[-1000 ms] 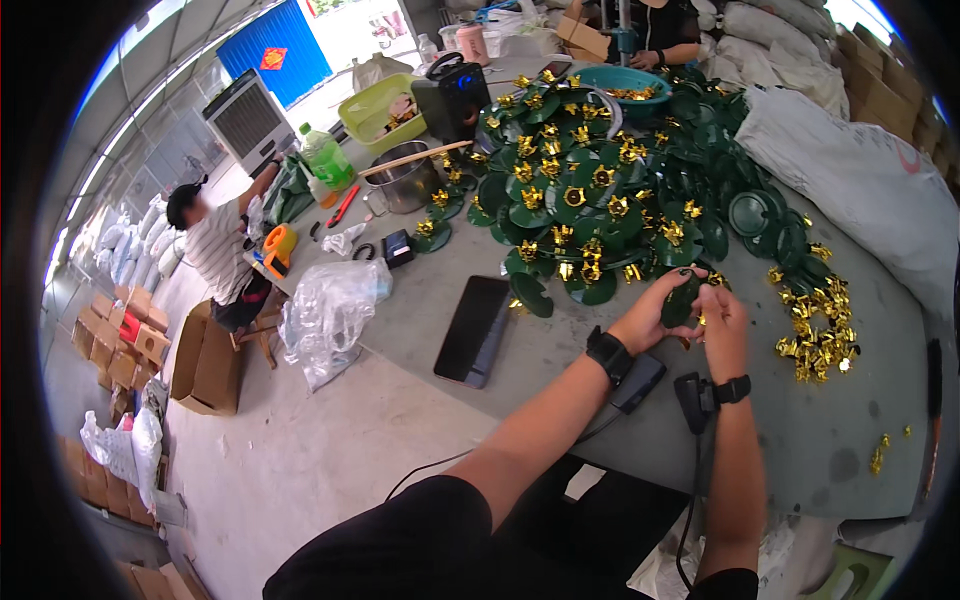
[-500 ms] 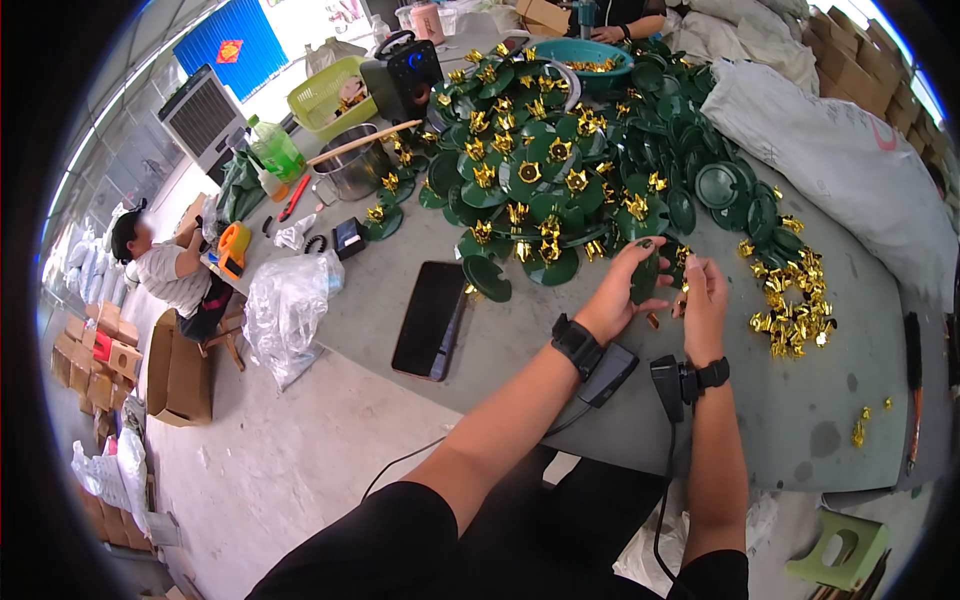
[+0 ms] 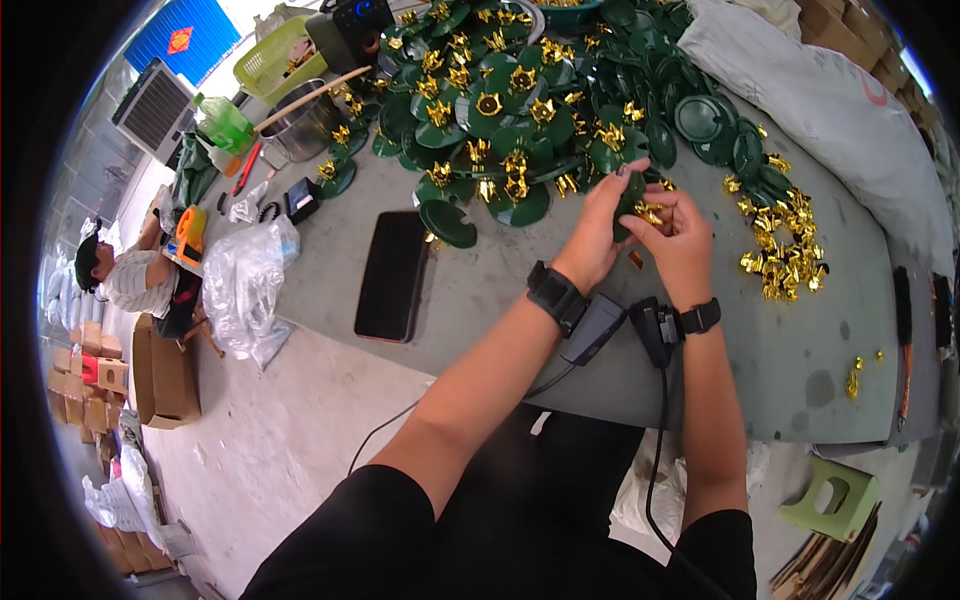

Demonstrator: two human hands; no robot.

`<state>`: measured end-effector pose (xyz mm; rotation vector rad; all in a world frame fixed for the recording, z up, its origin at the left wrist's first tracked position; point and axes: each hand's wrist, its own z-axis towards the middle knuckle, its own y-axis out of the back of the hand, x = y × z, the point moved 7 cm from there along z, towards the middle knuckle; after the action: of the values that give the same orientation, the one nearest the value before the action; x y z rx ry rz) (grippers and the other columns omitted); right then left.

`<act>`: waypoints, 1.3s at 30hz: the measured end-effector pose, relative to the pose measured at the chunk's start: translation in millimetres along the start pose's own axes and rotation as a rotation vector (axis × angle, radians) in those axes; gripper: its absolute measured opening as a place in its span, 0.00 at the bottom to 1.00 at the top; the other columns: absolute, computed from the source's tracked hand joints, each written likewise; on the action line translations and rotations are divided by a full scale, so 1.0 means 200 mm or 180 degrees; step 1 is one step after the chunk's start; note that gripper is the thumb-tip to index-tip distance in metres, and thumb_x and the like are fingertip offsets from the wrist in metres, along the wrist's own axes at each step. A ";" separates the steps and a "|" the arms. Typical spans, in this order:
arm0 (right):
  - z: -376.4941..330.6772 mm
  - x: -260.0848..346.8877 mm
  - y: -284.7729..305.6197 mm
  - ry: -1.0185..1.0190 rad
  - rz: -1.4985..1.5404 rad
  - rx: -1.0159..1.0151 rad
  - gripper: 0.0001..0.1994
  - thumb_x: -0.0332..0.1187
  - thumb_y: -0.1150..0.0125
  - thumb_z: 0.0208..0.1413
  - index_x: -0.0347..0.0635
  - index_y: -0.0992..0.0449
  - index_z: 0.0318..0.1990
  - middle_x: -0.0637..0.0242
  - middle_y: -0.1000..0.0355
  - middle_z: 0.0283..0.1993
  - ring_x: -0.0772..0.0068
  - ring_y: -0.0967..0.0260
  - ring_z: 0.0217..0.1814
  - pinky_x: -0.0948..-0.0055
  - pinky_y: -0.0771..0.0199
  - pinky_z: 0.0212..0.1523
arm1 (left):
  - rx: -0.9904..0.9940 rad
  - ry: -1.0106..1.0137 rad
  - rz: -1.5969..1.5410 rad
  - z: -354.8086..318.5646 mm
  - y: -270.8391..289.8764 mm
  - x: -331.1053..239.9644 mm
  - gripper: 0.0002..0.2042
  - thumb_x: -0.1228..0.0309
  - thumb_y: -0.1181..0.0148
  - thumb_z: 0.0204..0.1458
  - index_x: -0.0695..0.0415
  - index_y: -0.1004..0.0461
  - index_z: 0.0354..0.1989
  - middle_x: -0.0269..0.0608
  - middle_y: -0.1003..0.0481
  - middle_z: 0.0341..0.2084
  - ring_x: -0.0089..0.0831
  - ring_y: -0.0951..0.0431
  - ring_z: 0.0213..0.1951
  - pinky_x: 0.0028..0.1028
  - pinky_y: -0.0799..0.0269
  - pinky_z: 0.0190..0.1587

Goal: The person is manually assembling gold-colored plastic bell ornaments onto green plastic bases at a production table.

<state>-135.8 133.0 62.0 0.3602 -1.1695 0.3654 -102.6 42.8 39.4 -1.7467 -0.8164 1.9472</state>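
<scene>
My left hand (image 3: 592,235) holds a dark green round disc (image 3: 629,208) tilted on edge. From the right, my right hand (image 3: 686,242) pinches a shiny gold flower-shaped piece (image 3: 650,213) against the disc's face; its fingers partly hide where the two meet. Just below the hands, a small copper-coloured bit (image 3: 636,259) lies on the grey table (image 3: 480,340). Beyond them spreads a heap of green discs (image 3: 505,205), many topped with gold pieces. Loose gold pieces (image 3: 790,250) are piled to the right of my right hand.
A black phone (image 3: 391,275) lies left of my hands. Farther left are a clear plastic bag (image 3: 240,275), a metal pot (image 3: 300,120) and a seated person (image 3: 135,270). A white sack (image 3: 820,120) lies at the far right. Cables run from black devices (image 3: 595,330) at my wrists.
My right hand has closed in on my left, bringing the gold piece against the green disc. The whole scene sits higher in the picture, as the view has tilted down.
</scene>
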 end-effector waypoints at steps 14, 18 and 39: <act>-0.01 0.05 0.00 0.0301 -0.0562 0.0143 0.17 0.29 0.35 0.46 0.40 0.27 0.46 0.70 0.27 0.38 0.91 0.41 0.21 0.88 0.43 0.20 | 0.0010 -0.0460 0.0368 -0.01 0.00 -0.14 0.24 0.54 0.59 0.56 0.53 0.38 0.58 0.44 0.31 0.46 0.31 0.28 0.45 0.32 0.32 0.47; 0.00 0.03 0.00 0.0053 -0.0216 0.0123 0.17 0.28 0.35 0.47 0.39 0.30 0.46 0.69 0.26 0.41 0.93 0.43 0.21 0.90 0.43 0.21 | -0.0040 -0.0596 0.0497 -0.01 0.02 -0.17 0.23 0.56 0.57 0.55 0.54 0.37 0.56 0.43 0.30 0.44 0.30 0.28 0.43 0.30 0.32 0.45; -0.01 0.03 -0.01 -0.0303 -0.0080 0.0296 0.16 0.26 0.39 0.49 0.37 0.32 0.46 0.66 0.26 0.37 0.89 0.40 0.22 0.87 0.41 0.21 | -0.0087 -0.1194 0.1041 0.00 0.01 -0.15 0.18 0.67 0.49 0.53 0.54 0.32 0.53 0.34 0.28 0.38 0.17 0.30 0.36 0.18 0.33 0.35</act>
<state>-130.8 132.8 66.0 0.4773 -1.2426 0.3849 -97.4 21.5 60.2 -1.6343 -0.7091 2.5443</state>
